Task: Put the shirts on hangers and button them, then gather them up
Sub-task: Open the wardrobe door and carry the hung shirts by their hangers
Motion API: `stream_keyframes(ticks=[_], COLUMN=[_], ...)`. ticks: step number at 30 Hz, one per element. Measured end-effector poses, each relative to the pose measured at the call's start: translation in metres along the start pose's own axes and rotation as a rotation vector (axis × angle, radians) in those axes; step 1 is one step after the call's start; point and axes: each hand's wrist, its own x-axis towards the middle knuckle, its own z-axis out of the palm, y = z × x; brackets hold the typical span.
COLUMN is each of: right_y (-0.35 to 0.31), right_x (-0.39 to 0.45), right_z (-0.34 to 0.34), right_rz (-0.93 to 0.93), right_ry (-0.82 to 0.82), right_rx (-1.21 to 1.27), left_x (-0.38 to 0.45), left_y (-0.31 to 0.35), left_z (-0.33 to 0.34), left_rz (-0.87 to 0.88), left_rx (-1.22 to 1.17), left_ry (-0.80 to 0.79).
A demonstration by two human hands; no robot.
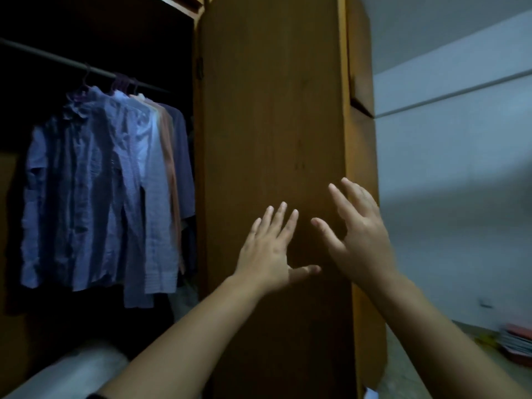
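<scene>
Wooden wardrobe door [273, 125] stands open in front of us, and both our hands are raised before it, holding nothing. Our left hand [269, 249] has its fingers straight and spread, thumb out to the side; our right hand [361, 240] is likewise spread and relaxed, near the door's outer edge. Whether either palm touches the wood we cannot tell. The shirts [95, 191] already hang on the rail [57, 57] inside, well to the left, bunched together on hangers [121, 82]. We judge the hanging done; whether they are buttoned is too dim to tell. If the gathering remains, we should reach left past the door and close one hand round all the hanger hooks together, while the other supports the cloth from below.
</scene>
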Motion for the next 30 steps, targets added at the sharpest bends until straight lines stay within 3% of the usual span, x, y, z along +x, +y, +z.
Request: stream_keyframes(ticks=[3, 8, 20, 30], right_y=[0.019, 0.047, 0.058, -0.023], right_x=[-0.005, -0.007, -0.013, -0.012], right_z=[-0.007, -0.006, 0.008, 0.035], right_rz=[0.104, 0.208, 0.017, -0.215], right_ry=[-0.014, -0.185, -0.090, -0.146], right_rx=[0.038, 0.136, 0.524, 0.789], left_x=[0.009, 0.019, -0.003, -0.075], left_y=[0.030, 0.054, 0.044, -0.022], left_z=[0.011, 0.021, 0.008, -0.056], left_rz=[0.022, 0.034, 0.037, 0.130], left_rx=[-0.087, -0.101, -0.076, -0.176], left_ry=[0.019, 0.037, 0.098, 0.062])
